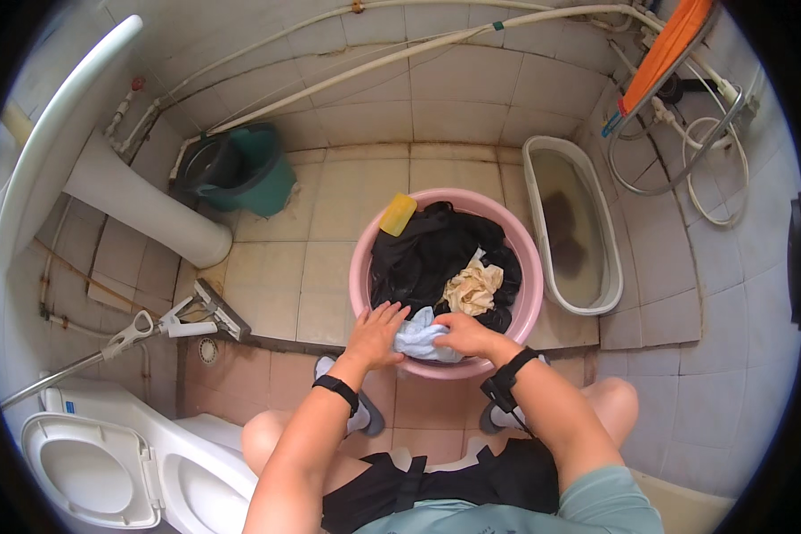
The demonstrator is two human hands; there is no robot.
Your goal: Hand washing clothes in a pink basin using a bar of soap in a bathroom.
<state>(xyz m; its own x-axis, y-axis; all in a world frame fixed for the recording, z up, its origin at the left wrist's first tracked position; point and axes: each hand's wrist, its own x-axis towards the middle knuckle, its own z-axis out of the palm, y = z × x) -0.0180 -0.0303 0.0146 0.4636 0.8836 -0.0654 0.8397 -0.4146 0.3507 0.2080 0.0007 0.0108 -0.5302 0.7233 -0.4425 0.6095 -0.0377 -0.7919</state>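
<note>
A round pink plastic basin (pixel 534 267) stands on the floor before me, holding a heap of black wet-looking clothing (pixel 427 250). A crumpled beige cloth (pixel 472 287) lies on the black fabric. By the near rim is a bunched light blue cloth (pixel 422 337). My right hand (pixel 466 336) grips its right side with bent fingers. My left hand (pixel 376 335) rests at the basin's near left rim, fingers spread, against the cloth's left edge. A yellow translucent bar, probably soap (pixel 398 214), sits on the far left rim and the black clothing.
A white oblong tub (pixel 611 267) with murky water and something dark stands right of the basin. At the back left is a green mop bucket (pixel 267 180). A squeegee-type mop (pixel 220 310) leans at the left, near a white toilet (pixel 140 440) and the sink's pedestal (pixel 153 200).
</note>
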